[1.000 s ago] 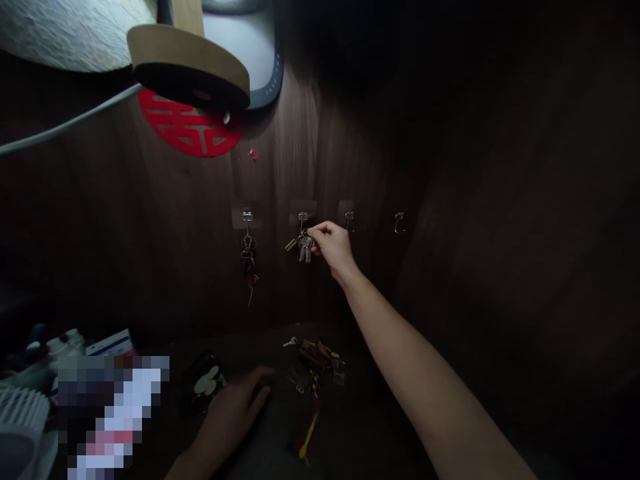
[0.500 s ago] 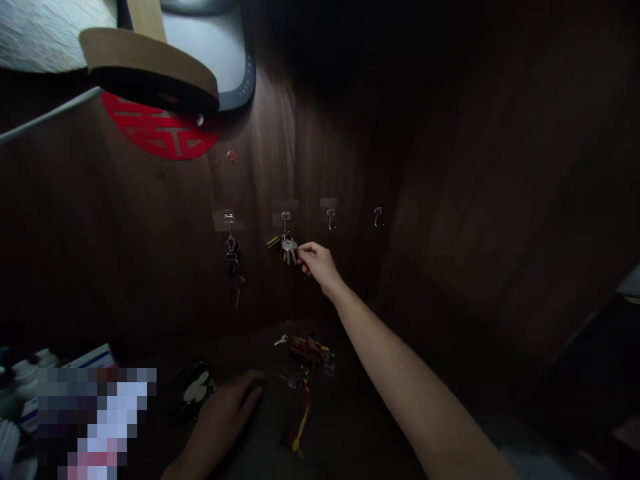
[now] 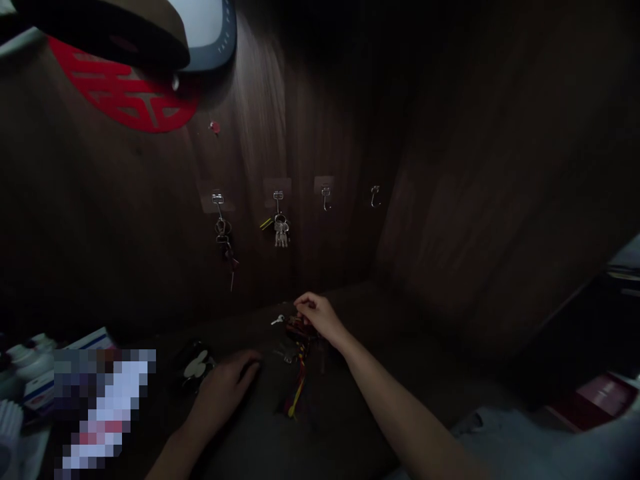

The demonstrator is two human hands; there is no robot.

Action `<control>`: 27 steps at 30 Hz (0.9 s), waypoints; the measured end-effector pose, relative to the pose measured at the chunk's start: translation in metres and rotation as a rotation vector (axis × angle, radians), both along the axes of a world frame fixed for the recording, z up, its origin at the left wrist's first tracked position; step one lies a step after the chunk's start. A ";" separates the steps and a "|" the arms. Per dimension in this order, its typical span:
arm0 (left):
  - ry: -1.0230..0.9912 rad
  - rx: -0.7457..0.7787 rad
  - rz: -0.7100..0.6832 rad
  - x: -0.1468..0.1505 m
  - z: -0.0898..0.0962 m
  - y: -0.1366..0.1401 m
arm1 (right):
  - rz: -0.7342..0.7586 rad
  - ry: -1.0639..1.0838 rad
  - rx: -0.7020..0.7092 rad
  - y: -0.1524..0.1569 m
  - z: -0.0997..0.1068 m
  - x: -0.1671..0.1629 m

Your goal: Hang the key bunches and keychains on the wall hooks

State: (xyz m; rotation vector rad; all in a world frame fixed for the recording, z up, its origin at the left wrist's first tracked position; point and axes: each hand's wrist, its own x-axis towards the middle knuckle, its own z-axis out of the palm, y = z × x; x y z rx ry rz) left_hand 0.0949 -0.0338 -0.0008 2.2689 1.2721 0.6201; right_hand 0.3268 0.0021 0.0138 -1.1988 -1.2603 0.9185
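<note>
Right hand (image 3: pixel 317 317): fingers curled, pinching the key pile (image 3: pixel 299 347) on the dark tabletop (image 3: pixel 350 400), as if to lift one set. Left hand (image 3: pixel 227 387): flat, holding nothing, beside it. Wall behind: four hooks; key bunch (image 3: pixel 281 230) hangs from the second, another bunch (image 3: pixel 223 240) from the first.
</note>
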 end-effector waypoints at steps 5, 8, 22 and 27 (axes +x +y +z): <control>0.015 0.009 -0.015 0.000 -0.001 0.000 | 0.003 -0.095 0.024 -0.011 -0.017 0.000; 0.018 0.015 -0.025 -0.001 -0.001 0.001 | 0.077 -0.271 0.065 -0.019 -0.015 0.002; 0.227 0.461 -0.256 0.040 -0.018 -0.010 | -0.026 0.064 0.050 -0.014 -0.031 0.009; 0.275 0.407 -0.262 0.045 -0.025 -0.010 | -0.171 0.162 0.054 -0.011 -0.028 0.018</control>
